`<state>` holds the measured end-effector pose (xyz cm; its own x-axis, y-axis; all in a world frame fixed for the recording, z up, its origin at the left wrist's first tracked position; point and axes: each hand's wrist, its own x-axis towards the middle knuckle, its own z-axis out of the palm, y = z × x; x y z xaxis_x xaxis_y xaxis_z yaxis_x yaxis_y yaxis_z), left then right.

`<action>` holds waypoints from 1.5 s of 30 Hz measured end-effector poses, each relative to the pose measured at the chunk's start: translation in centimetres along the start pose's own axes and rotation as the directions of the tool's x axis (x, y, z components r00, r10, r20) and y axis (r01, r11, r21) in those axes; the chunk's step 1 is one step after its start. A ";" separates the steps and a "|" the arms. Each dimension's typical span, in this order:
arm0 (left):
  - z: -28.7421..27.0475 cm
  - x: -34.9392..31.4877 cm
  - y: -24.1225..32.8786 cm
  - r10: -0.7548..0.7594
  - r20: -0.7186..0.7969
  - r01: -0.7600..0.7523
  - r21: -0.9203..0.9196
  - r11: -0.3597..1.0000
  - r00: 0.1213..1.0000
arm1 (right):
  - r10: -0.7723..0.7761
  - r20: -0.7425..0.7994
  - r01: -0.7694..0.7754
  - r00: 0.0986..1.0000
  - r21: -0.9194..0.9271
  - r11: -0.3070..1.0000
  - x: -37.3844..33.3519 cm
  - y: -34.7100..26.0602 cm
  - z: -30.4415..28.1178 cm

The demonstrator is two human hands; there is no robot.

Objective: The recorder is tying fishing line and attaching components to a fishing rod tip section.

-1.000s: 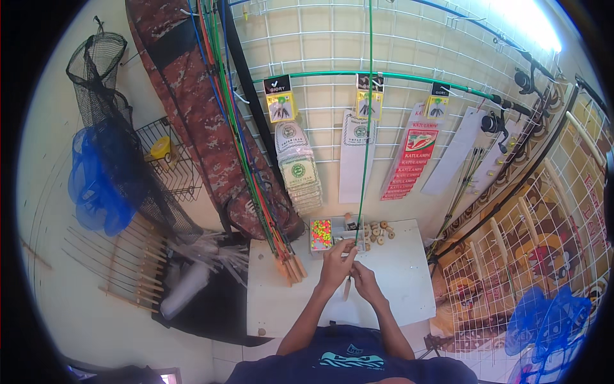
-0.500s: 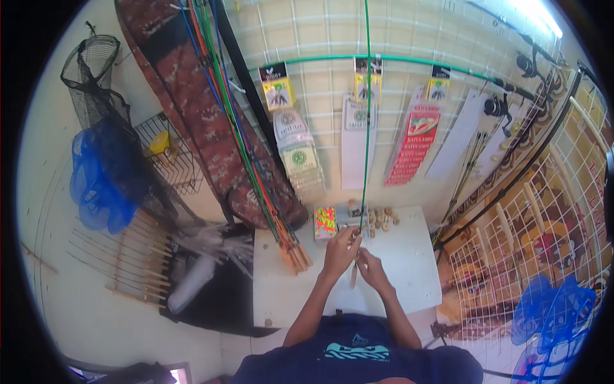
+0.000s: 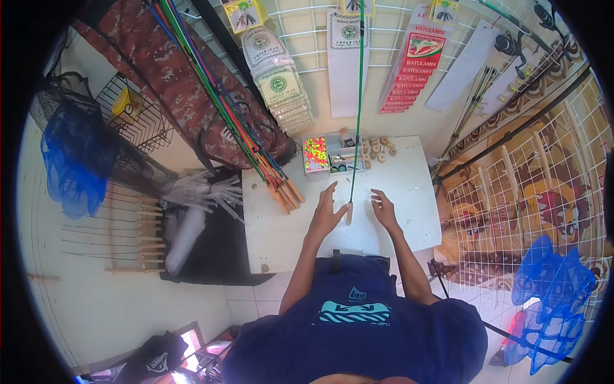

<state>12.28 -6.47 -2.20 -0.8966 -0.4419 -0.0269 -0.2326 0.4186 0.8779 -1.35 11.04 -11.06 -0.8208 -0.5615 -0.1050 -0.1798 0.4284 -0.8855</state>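
A slim green fishing rod (image 3: pixel 357 121) stands out from the white table toward the wall, its short pale handle (image 3: pixel 349 215) at the near end. My left hand (image 3: pixel 327 216) is just left of the handle, fingers stretched and apart, the thumb tip at or beside the handle; whether it touches I cannot tell. To the right, apart from the rod, my right hand (image 3: pixel 384 210) hangs with its fingers loosely spread and nothing in them. Beyond both hands lies a clear compartment box (image 3: pixel 346 170) with bright pink and yellow beads or floats (image 3: pixel 316 153). Several round cork-coloured pieces (image 3: pixel 382 148) lie beside it.
A bundle of coloured rods (image 3: pixel 256 161) with wooden handles leans on the white table (image 3: pixel 409 185) at left, before a camouflage rod bag (image 3: pixel 192 83). Packets (image 3: pixel 281 83) hang on the wall grid. Blue nets (image 3: pixel 555 281) hang at lower right.
My hands have come off the rod and moved apart, fingers spreading. The view has tilted down, so table and wall things sit higher in the picture.
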 end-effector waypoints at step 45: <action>-1.9 -2.6 -4.1 -0.245 0.456 0.208 0.130 0.969 0.856 | -0.075 -0.199 -0.025 0.977 -0.461 0.887 11.4 3.9 -1.3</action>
<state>16.28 -8.55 -4.77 -0.8820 -0.1190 -0.4559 -0.4612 0.4169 0.7833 -12.08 7.26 -15.10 -0.8963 -0.4401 0.0542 -0.3887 0.7208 -0.5739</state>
